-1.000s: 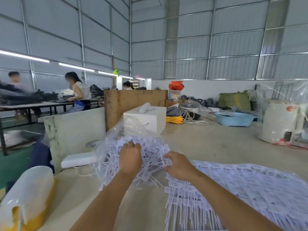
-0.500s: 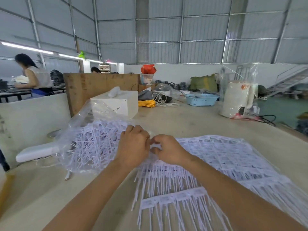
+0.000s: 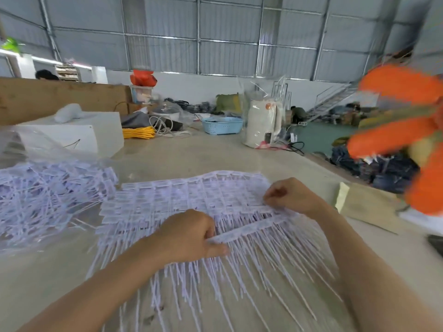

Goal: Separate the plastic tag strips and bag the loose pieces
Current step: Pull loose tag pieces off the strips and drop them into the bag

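Both hands have left the bag (image 3: 43, 164) of loose pieces at the tabletop's left edge; left hand (image 3: 189, 233) and right hand (image 3: 290, 195) now pinch a fresh tag strip (image 3: 249, 230) mid-tabletop, ready to separate.

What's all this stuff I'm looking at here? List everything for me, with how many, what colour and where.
joined tag strips: a stack, white, table centre
loose tags: a heap, white, far left
clear bag: one, see-through, around and behind the heap
table: one, beige, underneath everything
white box: one, behind the bag
yellow cord: one bundle, beside the box
blue basket: one, far side of table
white sack: one, in clear wrap, right of basket
orange object: one, blurred, right edge; cannot tell what
wooden board: one, brown, back left
left hand: pinches the end of a strip
right hand: pinches a strip farther back
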